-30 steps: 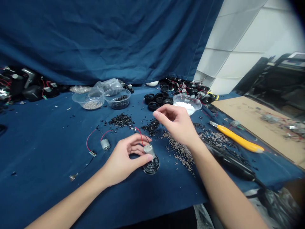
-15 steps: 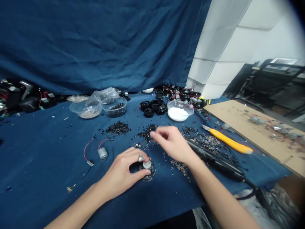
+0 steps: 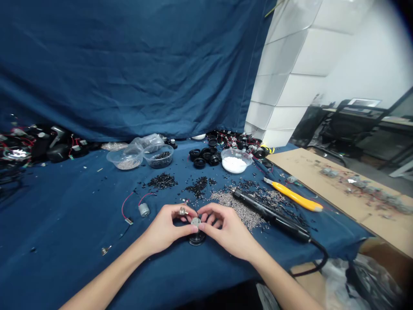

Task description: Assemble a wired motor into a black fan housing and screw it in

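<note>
Held low at centre in the left hand [image 3: 164,231]: one small motor [image 3: 195,221]!
Leftmost, tangled parts [image 3: 48,144] cut off by the frame; next, a grey-bits bowl [image 3: 111,162], a black-bits bowl [image 3: 157,165]; now a narrow pinch, black base [image 3: 197,240] half hidden beneath; right hand [image 3: 228,227] half-curled at the motor, grip unclear; farther off, a white-bits bowl [image 3: 248,161].

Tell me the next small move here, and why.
Probably turn the grey cylindrical metal motor slightly to settle it on the round black plastic base: the left hand and right hand both have fingers at it, and it stands above that base.
</note>
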